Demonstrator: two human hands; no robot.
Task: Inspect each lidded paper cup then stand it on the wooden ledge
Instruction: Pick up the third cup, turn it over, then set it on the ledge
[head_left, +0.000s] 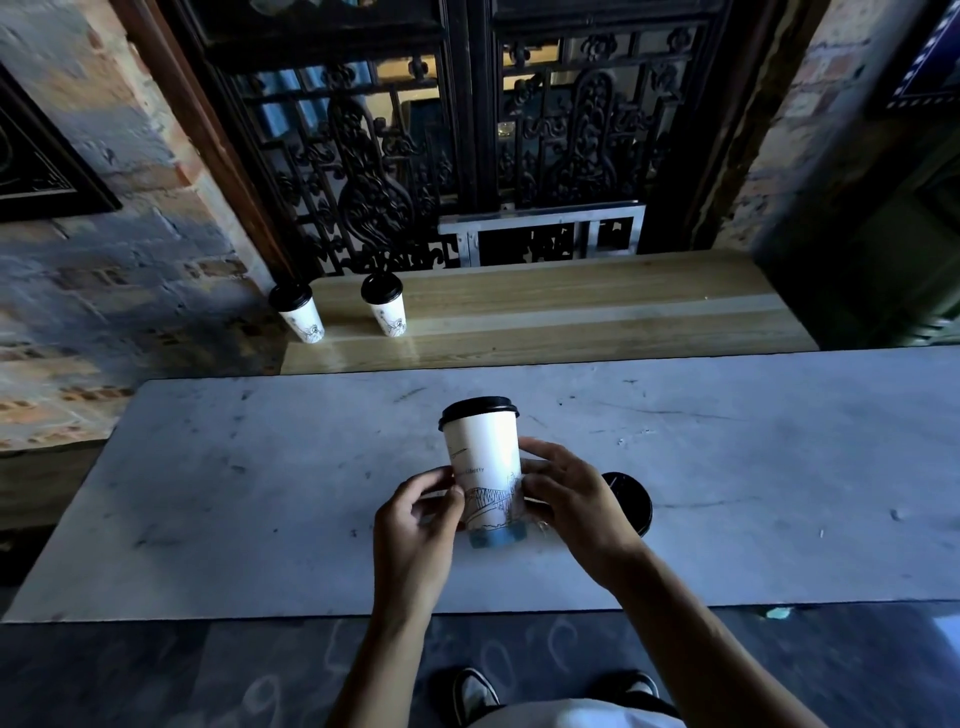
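Note:
A white paper cup with a black lid (483, 457) and a line drawing of a bridge is held upright over the grey stone slab (260, 493). My left hand (415, 525) grips its lower left side and my right hand (569, 499) its lower right side. Behind my right hand stands another cup (631, 501), of which only the black lid shows. Two more lidded cups stand on the wooden ledge (571, 312) at its left end: one at the very corner (297, 310) and one just right of it (385, 304).
A dark carved lattice screen (467, 145) and a metal-framed grille (545, 234) rise behind the ledge. Brick walls flank both sides. My shoes (475, 693) show on the dark floor below the slab's near edge.

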